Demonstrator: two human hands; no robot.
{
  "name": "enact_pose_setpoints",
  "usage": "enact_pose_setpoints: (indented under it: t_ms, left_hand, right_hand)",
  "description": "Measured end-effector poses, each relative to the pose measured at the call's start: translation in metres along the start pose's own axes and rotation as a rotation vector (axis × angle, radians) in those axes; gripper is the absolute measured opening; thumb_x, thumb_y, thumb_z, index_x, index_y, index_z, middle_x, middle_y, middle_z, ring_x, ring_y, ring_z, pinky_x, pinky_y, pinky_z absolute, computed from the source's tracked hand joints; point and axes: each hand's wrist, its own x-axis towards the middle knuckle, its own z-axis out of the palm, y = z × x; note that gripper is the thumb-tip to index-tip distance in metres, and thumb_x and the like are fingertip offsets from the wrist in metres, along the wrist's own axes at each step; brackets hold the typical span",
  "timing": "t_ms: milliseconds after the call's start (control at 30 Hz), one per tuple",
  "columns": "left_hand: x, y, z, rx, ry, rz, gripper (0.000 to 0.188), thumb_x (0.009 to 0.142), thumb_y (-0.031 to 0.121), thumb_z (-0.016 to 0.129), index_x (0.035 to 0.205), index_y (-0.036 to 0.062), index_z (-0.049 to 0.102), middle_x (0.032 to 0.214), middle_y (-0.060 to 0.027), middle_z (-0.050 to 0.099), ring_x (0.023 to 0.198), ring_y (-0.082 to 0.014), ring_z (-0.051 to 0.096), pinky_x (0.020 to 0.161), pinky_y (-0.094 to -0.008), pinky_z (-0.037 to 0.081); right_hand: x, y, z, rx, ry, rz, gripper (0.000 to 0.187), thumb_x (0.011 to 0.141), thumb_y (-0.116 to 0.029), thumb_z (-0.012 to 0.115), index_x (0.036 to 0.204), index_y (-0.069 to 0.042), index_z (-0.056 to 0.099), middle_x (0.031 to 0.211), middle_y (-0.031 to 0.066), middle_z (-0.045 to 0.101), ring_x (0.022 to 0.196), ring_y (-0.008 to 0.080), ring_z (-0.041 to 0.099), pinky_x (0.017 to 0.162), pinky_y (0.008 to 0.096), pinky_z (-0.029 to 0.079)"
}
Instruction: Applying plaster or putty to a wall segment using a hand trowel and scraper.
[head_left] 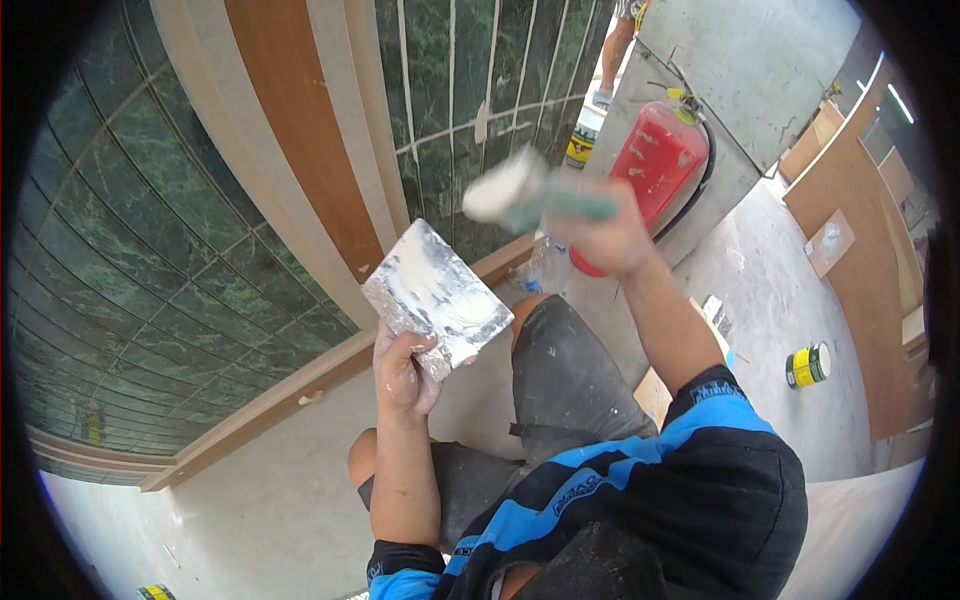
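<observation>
My left hand [403, 378] grips a flat metal putty plate [437, 285] by its near edge. White putty is smeared over the plate's upper face. To the right of the plate, my right hand [617, 240] is closed round the green handle of a putty knife [505, 190], blurred by motion. Its end looks coated in white putty and is raised clear of the plate. Beyond stands a dark green marble-patterned panel [455, 70], with white filler along several of its grooves. My fingers on the knife handle are partly blurred.
A red fire extinguisher [655, 160] stands beyond my right hand by a grey metal sheet [750, 70]. A wooden frame strip [290, 405] runs along the floor. A yellow-green tub [808, 365] lies at right, near a curved wooden board [850, 260]. Another person's leg [615, 60] shows at the top.
</observation>
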Motion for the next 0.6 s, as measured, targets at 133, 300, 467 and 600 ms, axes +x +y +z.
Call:
enact_pose_setpoints:
  t_ms: [133,300,467,600]
  left_hand:
    - [0.008,-0.012,0.017,0.045,0.012,0.104,0.07,0.067,-0.004,0.042,0.136,-0.0004,0.03,0.119,-0.0201,0.052,0.095,-0.0332,0.064,0.057,-0.0406,0.063]
    - [0.014,-0.019,0.018,0.132,-0.024,0.147,0.071,0.067,-0.006,0.043,0.136,0.0011,0.029,0.119,-0.0202,0.052,0.094,-0.0332,0.064,0.053,-0.0416,0.062]
    - [0.012,-0.017,0.026,0.039,-0.094,0.115,0.073,0.067,-0.004,0.045,0.137,0.0011,0.028,0.117,-0.0214,0.052,0.091,-0.0351,0.064,0.049,-0.0437,0.061]
    - [0.006,-0.015,0.03,0.086,-0.038,0.091,0.072,0.066,-0.003,0.046,0.136,-0.0005,0.028,0.116,-0.0221,0.052,0.09,-0.0362,0.064,0.046,-0.0419,0.059]
  right_hand:
    - [-0.011,-0.007,0.025,-0.518,-0.428,-0.436,0.052,0.07,0.004,0.069,0.12,-0.008,0.061,0.123,0.0113,0.062,0.12,0.0342,0.054,0.101,0.0413,0.045]
    - [-0.017,0.007,0.02,-0.818,-0.206,-0.451,0.048,0.07,-0.007,0.071,0.117,-0.007,0.063,0.123,0.0148,0.06,0.12,0.0406,0.052,0.103,0.0462,0.042]
    - [0.004,0.015,-0.005,-0.885,-0.076,-0.34,0.063,0.065,0.015,0.052,0.122,-0.01,0.06,0.123,0.0154,0.06,0.116,0.032,0.056,0.104,0.0404,0.042]
    - [0.063,-0.026,-0.027,-1.048,0.198,-0.412,0.062,0.07,0.008,0.056,0.126,-0.017,0.059,0.117,0.015,0.063,0.103,0.0309,0.063,0.089,0.0359,0.05]
